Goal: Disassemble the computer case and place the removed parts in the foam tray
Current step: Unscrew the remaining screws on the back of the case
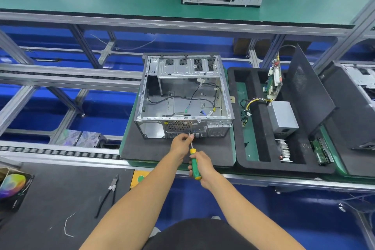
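Pliers (109, 193) lie well left of the right hand (203, 166) gripping the screwdriver (194, 165), left hand (180, 144) pinching its shaft; the foam tray (241, 160) rightward holds a power supply (283, 116) and circuit board (274, 81).

An open computer case (183, 95) lies on a dark mat, its rear panel facing the person. The right hand (203, 165) grips a green-and-yellow screwdriver (194, 163) whose tip meets that panel, where the left hand (181, 144) pinches the shaft. Just right, a foam tray (239, 148) holds removed parts.

Head camera looks forward and down, close above the workbench (60, 199).
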`<move>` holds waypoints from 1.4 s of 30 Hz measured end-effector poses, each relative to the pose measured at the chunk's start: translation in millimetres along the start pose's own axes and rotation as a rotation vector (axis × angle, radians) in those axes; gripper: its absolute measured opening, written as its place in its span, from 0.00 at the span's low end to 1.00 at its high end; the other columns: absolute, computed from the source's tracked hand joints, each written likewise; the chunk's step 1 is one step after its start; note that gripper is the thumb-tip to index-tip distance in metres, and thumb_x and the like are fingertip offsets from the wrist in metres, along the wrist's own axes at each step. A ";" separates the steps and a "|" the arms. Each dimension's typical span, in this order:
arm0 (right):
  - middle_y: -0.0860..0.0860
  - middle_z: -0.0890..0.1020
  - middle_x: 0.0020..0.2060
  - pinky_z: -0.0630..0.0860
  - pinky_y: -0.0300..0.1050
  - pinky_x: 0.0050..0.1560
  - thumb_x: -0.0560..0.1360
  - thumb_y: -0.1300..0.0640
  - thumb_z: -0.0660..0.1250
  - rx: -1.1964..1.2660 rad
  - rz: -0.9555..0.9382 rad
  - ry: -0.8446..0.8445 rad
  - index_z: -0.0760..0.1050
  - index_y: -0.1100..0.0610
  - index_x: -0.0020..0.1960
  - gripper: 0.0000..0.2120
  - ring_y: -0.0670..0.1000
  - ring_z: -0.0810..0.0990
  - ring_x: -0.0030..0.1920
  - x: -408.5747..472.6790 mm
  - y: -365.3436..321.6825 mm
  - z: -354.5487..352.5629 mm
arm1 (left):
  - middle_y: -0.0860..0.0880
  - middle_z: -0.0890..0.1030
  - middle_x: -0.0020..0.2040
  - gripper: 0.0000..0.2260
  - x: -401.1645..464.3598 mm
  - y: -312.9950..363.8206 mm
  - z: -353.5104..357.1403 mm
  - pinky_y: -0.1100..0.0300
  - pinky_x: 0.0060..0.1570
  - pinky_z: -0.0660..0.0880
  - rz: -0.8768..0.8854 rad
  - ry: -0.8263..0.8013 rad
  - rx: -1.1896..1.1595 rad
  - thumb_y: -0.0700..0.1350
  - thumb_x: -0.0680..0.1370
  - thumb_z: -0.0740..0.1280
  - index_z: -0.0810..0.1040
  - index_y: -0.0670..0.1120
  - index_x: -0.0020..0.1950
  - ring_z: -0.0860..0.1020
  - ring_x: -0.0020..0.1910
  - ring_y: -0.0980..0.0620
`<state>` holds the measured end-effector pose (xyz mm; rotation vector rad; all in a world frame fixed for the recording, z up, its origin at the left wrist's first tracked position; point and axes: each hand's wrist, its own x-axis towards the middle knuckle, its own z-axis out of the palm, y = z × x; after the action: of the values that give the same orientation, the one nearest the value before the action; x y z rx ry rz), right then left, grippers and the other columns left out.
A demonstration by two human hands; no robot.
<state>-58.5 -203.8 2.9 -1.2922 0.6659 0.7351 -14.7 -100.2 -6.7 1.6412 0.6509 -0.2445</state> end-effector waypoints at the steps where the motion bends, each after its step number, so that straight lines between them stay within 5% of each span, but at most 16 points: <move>1: 0.58 0.74 0.41 0.72 0.42 0.26 0.79 0.61 0.61 0.000 -0.002 0.004 0.70 0.59 0.50 0.01 0.51 0.74 0.32 1.2 0.0 0.4 | 0.46 0.78 0.47 0.13 0.9 -0.1 0.2 0.56 0.50 0.71 -0.002 0.004 0.002 0.48 0.83 0.67 0.80 0.38 0.57 0.74 0.47 0.50; 8: 0.57 0.74 0.41 0.71 0.41 0.26 0.79 0.61 0.62 0.026 0.015 0.016 0.71 0.59 0.50 0.02 0.50 0.74 0.32 5.8 1.0 0.5 | 0.45 0.80 0.51 0.14 5.8 -1.7 0.9 0.52 0.58 0.74 -0.013 0.017 -0.007 0.48 0.83 0.67 0.80 0.38 0.60 0.75 0.51 0.49; 19: 0.58 0.76 0.41 0.73 0.42 0.26 0.79 0.61 0.63 0.035 -0.004 0.013 0.72 0.58 0.48 0.02 0.51 0.76 0.30 11.5 5.2 -1.5 | 0.45 0.80 0.52 0.13 9.1 -1.4 2.3 0.56 0.54 0.72 0.008 0.034 0.015 0.47 0.83 0.67 0.80 0.38 0.61 0.76 0.52 0.49; 24: 0.60 0.80 0.45 0.76 0.44 0.28 0.81 0.60 0.63 -0.099 -0.105 0.046 0.70 0.59 0.46 0.05 0.53 0.79 0.31 12.7 6.5 -1.0 | 0.45 0.82 0.49 0.12 12.3 -2.8 5.2 0.60 0.48 0.70 0.001 0.059 0.006 0.46 0.84 0.65 0.82 0.39 0.58 0.77 0.48 0.49; 29: 0.58 0.84 0.37 0.74 0.41 0.28 0.82 0.52 0.56 0.110 0.091 -0.155 0.78 0.61 0.53 0.16 0.52 0.78 0.29 5.6 11.7 -6.8 | 0.47 0.77 0.41 0.12 13.0 -5.3 6.4 0.63 0.27 0.70 -0.090 0.035 -0.084 0.48 0.85 0.64 0.83 0.43 0.58 0.70 0.32 0.52; 36: 0.61 0.79 0.34 0.75 0.43 0.27 0.79 0.63 0.61 0.105 -0.016 -0.055 0.73 0.60 0.44 0.06 0.56 0.80 0.29 10.3 10.6 0.5 | 0.46 0.80 0.42 0.14 14.6 -4.9 3.2 0.59 0.39 0.72 -0.077 0.022 -0.106 0.48 0.84 0.66 0.82 0.37 0.57 0.73 0.37 0.53; 42: 0.58 0.82 0.36 0.74 0.43 0.26 0.79 0.64 0.66 -0.051 -0.182 0.145 0.65 0.56 0.39 0.13 0.53 0.78 0.25 12.6 17.3 11.3 | 0.46 0.82 0.41 0.14 12.5 -5.6 2.4 0.57 0.46 0.77 -0.065 0.095 -0.002 0.51 0.77 0.75 0.81 0.39 0.47 0.78 0.41 0.50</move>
<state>-64.3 -189.3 -15.5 -1.4427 0.6390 0.5159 -7.1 -98.8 -18.2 1.6386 0.7774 -0.2136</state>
